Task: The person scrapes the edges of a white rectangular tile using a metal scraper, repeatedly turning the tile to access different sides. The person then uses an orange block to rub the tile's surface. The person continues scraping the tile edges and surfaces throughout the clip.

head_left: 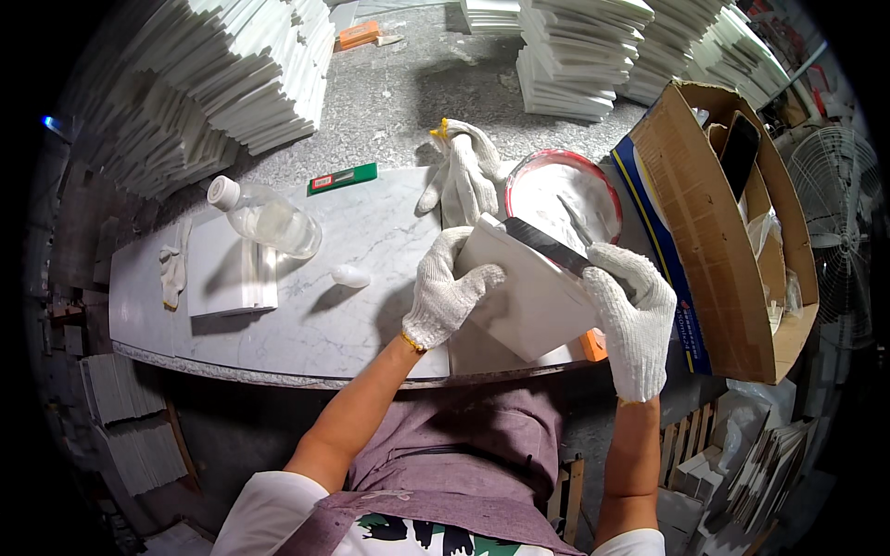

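Both my hands wear white knit gloves. My left hand [445, 295] grips the left side of a flat white tile [528, 301], thumb on its face; the tile is tilted above the table. In my right hand [635, 315] is one end of a dark flat strip [545, 243], which lies along the tile's far edge; I cannot tell its kind. Just beyond stands a red-rimmed tub [616, 206] of white paste, with a thin tool [575, 218] in it. Spare white gloves [468, 176] lie left of the tub. An orange object [594, 345] shows partly beside my right hand.
On the marble table [389, 222] are a clear bottle [278, 222], white tiles [222, 287], a small white bottle [350, 275] and a green box [343, 179]. A cardboard box [686, 204] stands at right, near a fan [834, 222]. Tile stacks [250, 74] rise behind.
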The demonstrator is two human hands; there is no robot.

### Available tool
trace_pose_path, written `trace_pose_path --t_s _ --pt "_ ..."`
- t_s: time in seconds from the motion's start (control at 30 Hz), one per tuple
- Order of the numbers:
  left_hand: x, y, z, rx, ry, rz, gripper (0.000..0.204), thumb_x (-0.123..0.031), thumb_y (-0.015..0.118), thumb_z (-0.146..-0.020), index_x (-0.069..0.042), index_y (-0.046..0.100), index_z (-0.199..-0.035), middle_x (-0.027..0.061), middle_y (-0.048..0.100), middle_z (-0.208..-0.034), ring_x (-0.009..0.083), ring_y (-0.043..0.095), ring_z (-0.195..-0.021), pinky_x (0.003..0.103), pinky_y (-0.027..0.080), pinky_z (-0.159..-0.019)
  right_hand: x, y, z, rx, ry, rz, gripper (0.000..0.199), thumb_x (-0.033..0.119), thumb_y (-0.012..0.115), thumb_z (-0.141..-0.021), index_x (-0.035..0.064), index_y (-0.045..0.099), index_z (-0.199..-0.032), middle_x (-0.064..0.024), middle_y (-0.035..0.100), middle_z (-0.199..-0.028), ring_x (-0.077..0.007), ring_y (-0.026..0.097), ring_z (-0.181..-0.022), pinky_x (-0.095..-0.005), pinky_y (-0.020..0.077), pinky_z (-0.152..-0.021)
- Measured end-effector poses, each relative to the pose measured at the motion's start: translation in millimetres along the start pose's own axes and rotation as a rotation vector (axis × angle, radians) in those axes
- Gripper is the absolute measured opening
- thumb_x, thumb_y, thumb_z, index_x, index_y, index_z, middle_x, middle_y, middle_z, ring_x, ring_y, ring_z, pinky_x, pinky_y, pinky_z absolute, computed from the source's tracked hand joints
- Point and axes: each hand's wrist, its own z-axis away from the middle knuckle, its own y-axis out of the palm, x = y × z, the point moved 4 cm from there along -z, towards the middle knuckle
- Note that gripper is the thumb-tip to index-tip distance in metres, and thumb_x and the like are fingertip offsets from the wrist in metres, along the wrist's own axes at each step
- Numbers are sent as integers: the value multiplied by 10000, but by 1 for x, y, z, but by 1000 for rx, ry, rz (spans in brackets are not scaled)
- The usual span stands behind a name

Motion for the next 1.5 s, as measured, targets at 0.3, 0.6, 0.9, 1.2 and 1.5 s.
trace_pose_path --t_s 0.3,0.6,0.9,1.2,1.5 --pt "2 0 0 -4 0 32 480 -140 755 -793 2 513 -1182 71 620 -1037 125 572 -939 285 480 -836 6 2 0 -7 -58 68 244 66 724 -775 16 707 -1014 -73 693 -932 -78 596 -762 -221 470 -692" --pt "1 1 0 5 -14 16 472 -136 750 -798 0 513 -1183 74 622 -1035 125 574 -943 285 483 -832 6 1 0 10 -103 97 249 59 720 -777 19 706 -1022 -61 692 -920 -63 582 -727 -212 466 -668" --pt "1 -1 0 12 -13 42 438 -80 739 -792 -6 521 -1165 70 624 -1014 125 580 -925 281 485 -826 14 -7 -17 14 167 -165 259 82 680 -817 -34 659 -1047 -67 671 -857 -61 555 -677 -189 440 -596" --pt "3 0 2 22 66 135 424 -45 722 -787 0 526 -1160 69 612 -1044 137 577 -942 296 487 -838 -25 15 -49 380 422 -285 262 144 666 -844 -9 640 -1056 -27 649 -817 -53 550 -659 -175 372 -546" --pt "0 -2 3 8 -66 72 452 -94 781 -743 -6 558 -1126 69 615 -1040 138 577 -941 298 489 -836 -9 35 -66 435 315 -52 221 153 664 -835 12 700 -1001 -10 653 -785 -50 516 -630 -202 416 -557"
